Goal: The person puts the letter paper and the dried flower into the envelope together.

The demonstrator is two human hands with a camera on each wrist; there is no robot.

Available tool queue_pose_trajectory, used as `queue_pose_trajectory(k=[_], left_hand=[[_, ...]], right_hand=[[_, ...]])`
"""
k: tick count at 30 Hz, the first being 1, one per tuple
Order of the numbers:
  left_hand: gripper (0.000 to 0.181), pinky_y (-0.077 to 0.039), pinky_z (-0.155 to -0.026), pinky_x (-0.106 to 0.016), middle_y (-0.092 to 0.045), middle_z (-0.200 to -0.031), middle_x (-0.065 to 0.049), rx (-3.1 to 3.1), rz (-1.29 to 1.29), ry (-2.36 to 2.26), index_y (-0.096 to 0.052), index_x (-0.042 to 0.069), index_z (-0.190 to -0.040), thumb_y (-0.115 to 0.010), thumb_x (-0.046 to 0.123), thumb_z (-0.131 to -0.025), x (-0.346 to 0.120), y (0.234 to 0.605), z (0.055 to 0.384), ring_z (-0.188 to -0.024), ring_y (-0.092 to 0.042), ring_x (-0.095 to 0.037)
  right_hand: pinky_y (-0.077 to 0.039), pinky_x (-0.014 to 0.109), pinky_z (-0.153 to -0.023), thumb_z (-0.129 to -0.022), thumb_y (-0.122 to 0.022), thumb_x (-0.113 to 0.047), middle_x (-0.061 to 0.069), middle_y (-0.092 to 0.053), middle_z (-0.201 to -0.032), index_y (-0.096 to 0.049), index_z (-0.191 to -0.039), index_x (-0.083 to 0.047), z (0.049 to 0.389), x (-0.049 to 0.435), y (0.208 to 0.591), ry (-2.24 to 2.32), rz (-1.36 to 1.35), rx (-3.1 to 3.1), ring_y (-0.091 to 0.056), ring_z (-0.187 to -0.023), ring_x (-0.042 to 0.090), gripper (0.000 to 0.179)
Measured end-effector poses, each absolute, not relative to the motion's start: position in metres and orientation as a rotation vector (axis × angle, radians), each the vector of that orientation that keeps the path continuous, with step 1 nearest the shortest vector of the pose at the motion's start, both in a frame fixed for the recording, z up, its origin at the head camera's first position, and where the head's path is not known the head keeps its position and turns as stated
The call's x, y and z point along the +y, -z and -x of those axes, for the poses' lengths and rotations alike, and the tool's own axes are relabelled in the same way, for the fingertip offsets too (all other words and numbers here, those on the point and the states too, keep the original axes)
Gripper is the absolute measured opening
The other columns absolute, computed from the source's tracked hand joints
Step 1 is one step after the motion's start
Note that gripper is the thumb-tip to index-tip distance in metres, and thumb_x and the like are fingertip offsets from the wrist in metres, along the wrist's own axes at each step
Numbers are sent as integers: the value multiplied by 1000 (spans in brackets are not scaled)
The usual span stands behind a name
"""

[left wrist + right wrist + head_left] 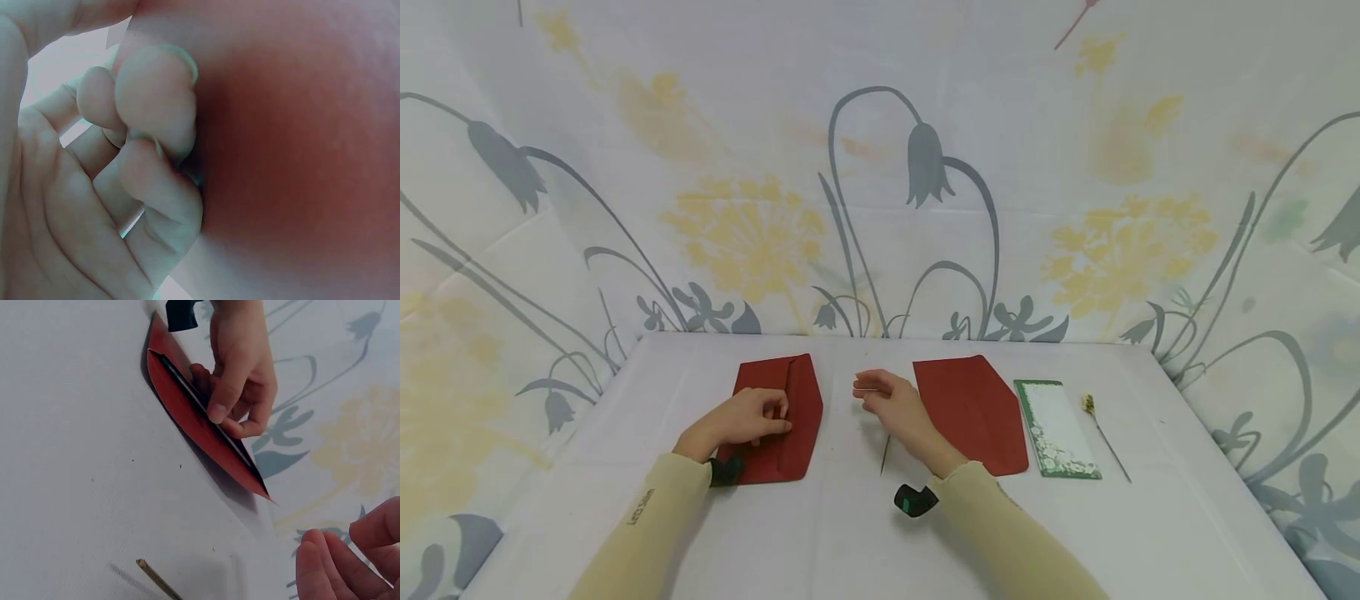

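My left hand [748, 418] is on a red envelope [805, 408] at the left, its unfolded flap pointing right. In the right wrist view, its thumb and curled fingers [240, 429] are at the envelope's gaping mouth, where a dark band runs along the opening. The left wrist view shows curled fingertips [159, 100] against the blurred red surface. My right hand [901, 412] hovers between two envelopes with loosely bent fingers and nothing visible between them. Below it a thin stem [884, 457] shows; the hand hides its far end.
A second red envelope [973, 417] lies right of my right hand. Beyond it are a white card with a green floral border [1056, 425] and a dried flower [1088, 404] on a long stem. The white table [820, 542] meets a flower-printed cloth [887, 250] behind.
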State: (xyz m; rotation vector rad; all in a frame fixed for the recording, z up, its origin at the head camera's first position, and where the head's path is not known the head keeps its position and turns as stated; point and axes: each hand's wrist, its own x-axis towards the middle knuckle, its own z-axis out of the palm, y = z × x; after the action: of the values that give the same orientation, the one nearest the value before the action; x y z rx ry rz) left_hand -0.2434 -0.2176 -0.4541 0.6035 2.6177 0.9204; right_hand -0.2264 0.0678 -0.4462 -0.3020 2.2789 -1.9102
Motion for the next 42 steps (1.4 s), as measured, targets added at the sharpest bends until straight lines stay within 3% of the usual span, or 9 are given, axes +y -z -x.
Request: queue_pose_trajectory(k=[15,20,34,42], left_hand=[[21,-47,-56,-35,-50,-60,0,2617,-615,-938,-55,14,-84,-72,23,-90,-216,453,243,-46,-54,-15],[21,-47,-56,-35,-49,-59,1,2614,-623,-949,-55,14,-83,-72,23,-90,-216,456,245,-45,-54,-16],[19,-47,-55,-35,-50,-59,1,2594,-578,-957,-57,13,-83,-71,23,-91,-215,452,245,-45,-54,-16],[20,-48,-58,-36,-49,-59,0,2592,-565,-955,-57,13,-82,-71,22,-91,-215,453,246,-46,-55,-16]], right_hand=[[-54,34,-89,-96,-59,-1,9,-69,-116,-64,-125,-2,218,99,448,1877,236,2405,-66,-110,28,30],[-54,35,-88,-94,-63,-4,6,-69,-114,-67,-121,-6,217,107,455,1809,181,2511,-67,-106,23,27],[-55,35,-75,-85,-77,-10,4,-71,-100,-71,-110,-4,213,114,464,1568,21,2711,-66,-94,22,27],[-50,35,-75,-74,-85,-11,2,-66,-94,-71,-105,-7,219,101,476,1431,67,2829,-59,-89,20,34]])
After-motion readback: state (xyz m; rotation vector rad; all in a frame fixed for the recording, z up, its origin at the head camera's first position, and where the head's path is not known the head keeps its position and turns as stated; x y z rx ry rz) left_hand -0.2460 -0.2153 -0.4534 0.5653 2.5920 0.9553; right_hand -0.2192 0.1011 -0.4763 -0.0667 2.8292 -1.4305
